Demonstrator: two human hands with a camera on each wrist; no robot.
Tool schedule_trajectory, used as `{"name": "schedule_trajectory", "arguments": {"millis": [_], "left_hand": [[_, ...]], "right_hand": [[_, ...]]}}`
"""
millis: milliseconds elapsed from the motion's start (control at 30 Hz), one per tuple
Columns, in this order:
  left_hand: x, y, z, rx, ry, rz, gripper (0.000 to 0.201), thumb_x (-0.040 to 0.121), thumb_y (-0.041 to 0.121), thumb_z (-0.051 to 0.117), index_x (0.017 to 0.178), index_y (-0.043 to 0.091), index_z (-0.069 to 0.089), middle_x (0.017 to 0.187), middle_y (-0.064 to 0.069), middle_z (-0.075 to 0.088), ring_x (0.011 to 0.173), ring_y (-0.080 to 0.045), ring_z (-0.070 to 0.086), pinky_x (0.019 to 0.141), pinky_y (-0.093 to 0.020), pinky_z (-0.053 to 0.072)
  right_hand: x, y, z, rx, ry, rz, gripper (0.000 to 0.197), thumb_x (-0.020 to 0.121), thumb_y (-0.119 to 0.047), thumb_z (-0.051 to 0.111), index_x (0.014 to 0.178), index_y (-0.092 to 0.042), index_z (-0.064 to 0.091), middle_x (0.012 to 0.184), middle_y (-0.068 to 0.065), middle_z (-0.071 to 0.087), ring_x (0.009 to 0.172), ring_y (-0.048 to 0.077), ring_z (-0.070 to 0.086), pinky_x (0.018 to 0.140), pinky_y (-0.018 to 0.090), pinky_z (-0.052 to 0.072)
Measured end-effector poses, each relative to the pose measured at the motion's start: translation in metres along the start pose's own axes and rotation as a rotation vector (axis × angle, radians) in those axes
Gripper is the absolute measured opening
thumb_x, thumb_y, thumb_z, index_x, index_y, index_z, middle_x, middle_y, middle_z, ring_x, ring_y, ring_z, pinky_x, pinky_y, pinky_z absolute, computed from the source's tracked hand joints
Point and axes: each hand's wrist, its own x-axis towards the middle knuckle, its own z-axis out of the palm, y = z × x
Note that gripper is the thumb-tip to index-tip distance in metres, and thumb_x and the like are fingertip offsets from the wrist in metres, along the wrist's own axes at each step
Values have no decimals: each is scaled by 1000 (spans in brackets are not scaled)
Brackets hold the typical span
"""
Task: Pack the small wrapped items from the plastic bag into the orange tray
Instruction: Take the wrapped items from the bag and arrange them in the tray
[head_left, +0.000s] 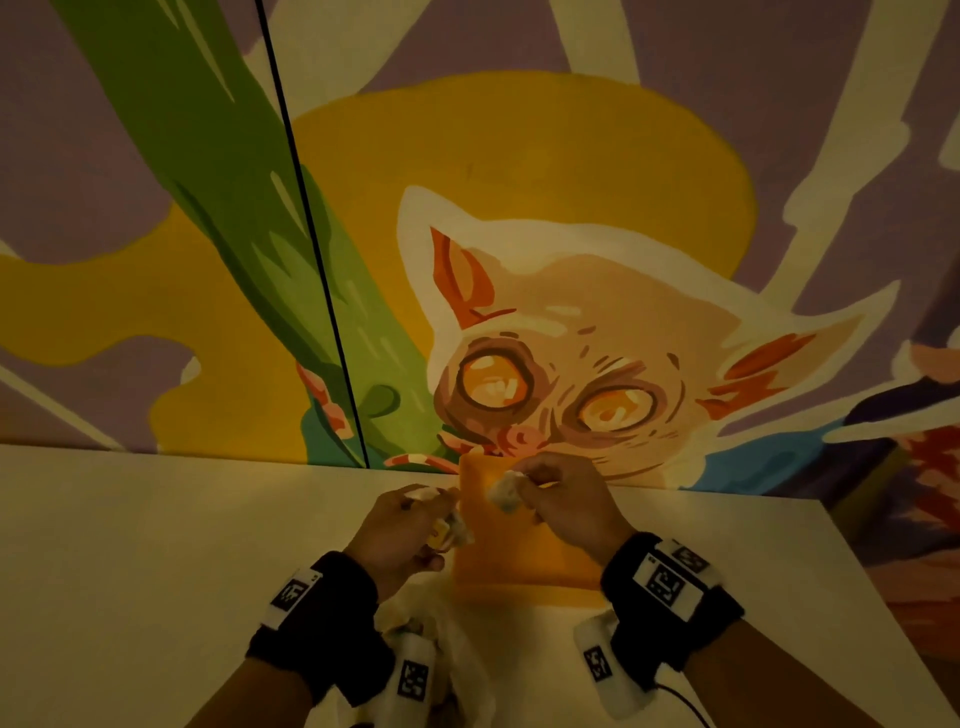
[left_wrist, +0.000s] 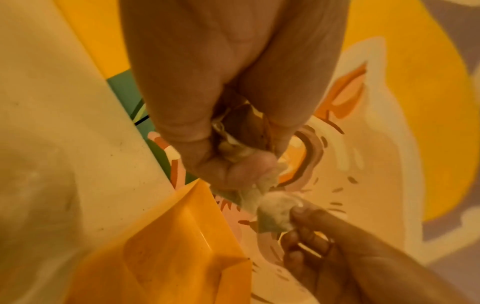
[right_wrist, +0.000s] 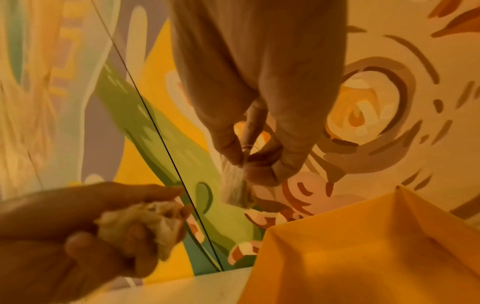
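Note:
An orange tray (head_left: 519, 540) lies on the pale table against the painted wall, and its inside looks bare where it shows. My left hand (head_left: 415, 525) hovers at the tray's left edge, fingers curled round a bunch of small wrapped items (head_left: 449, 530). My right hand (head_left: 540, 493) is above the tray's far end, thumb and fingers pinching a single whitish wrapped item (head_left: 505, 491). The same item (right_wrist: 235, 185) hangs from my fingertips in the right wrist view. In the left wrist view the bunch (left_wrist: 246, 164) sits in my curled left fingers. The plastic bag (head_left: 452, 639) lies crumpled between my wrists.
The table (head_left: 156, 545) ends at the mural wall (head_left: 519, 260) just behind the tray. Its right edge runs diagonally at the right. A cable (head_left: 680, 696) trails from my right wrist band.

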Motion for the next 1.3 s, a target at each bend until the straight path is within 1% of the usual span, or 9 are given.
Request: {"name": "schedule_trajectory", "arguments": {"millis": [133, 333, 467, 600, 800, 967, 1100, 1233, 1300], "left_hand": [[14, -2, -8, -194, 30, -69, 30, 96, 27, 57, 76, 5, 61, 72, -17, 64, 81, -28, 62, 52, -28, 38], [22, -9, -25, -217, 7, -47, 30, 96, 24, 56, 73, 6, 58, 67, -15, 51, 86, -28, 67, 49, -26, 38], [22, -12, -35, -211, 22, -59, 28, 95, 24, 57, 74, 5, 58, 68, -13, 60, 85, -28, 68, 51, -28, 41], [21, -15, -40, -215, 33, -81, 33, 95, 23, 57, 67, 7, 58, 65, -11, 57, 81, -27, 68, 50, -28, 39], [18, -17, -43, -217, 40, -120, 24, 95, 21, 57, 80, 3, 58, 66, -12, 63, 75, -27, 64, 50, -28, 40], [17, -16, -46, -222, 45, -127, 23, 95, 19, 56, 81, 1, 57, 62, -11, 62, 68, -25, 63, 49, -29, 40], [18, -17, -45, -218, 43, -132, 24, 95, 20, 57, 80, 1, 57, 62, -11, 60, 70, -25, 64, 48, -28, 40], [19, -18, -45, -209, 54, -140, 24, 94, 22, 58, 82, 1, 58, 65, -13, 61, 68, -23, 66, 49, -29, 42], [19, -19, -44, -204, 62, -145, 25, 94, 24, 59, 85, 1, 58, 67, -14, 63, 68, -23, 67, 51, -29, 45]], "right_hand": [[45, 14, 10, -262, -22, 20, 13, 87, -11, 66, 98, -19, 69, 94, 6, 72, 83, 19, 68, 71, 33, 59], [91, 22, 33, -420, -40, 16, 13, 86, -1, 60, 93, -5, 70, 102, 13, 66, 93, 22, 61, 78, 31, 53], [107, 27, 46, -513, -82, 5, 16, 88, -5, 58, 96, -6, 72, 112, 11, 63, 102, 22, 59, 80, 26, 47], [108, 27, 60, -538, -128, -9, 12, 87, -4, 59, 92, 0, 70, 103, 13, 64, 91, 20, 58, 75, 27, 47], [113, 36, 76, -538, -91, 24, 13, 84, -4, 59, 77, -13, 65, 100, 6, 65, 91, 16, 61, 75, 27, 52], [114, 36, 77, -495, -41, 39, 13, 86, -3, 58, 90, 3, 68, 97, 15, 68, 90, 25, 63, 70, 30, 46], [115, 38, 76, -515, -56, -3, 15, 91, -17, 59, 98, -11, 69, 100, 9, 67, 96, 25, 62, 77, 25, 43], [115, 39, 77, -463, 20, -57, 11, 87, -2, 59, 82, -8, 67, 84, 1, 63, 80, 14, 58, 60, 14, 38], [113, 39, 76, -448, 20, -80, 13, 86, 0, 60, 80, -9, 66, 84, -1, 63, 79, 11, 57, 64, 15, 41]]}}
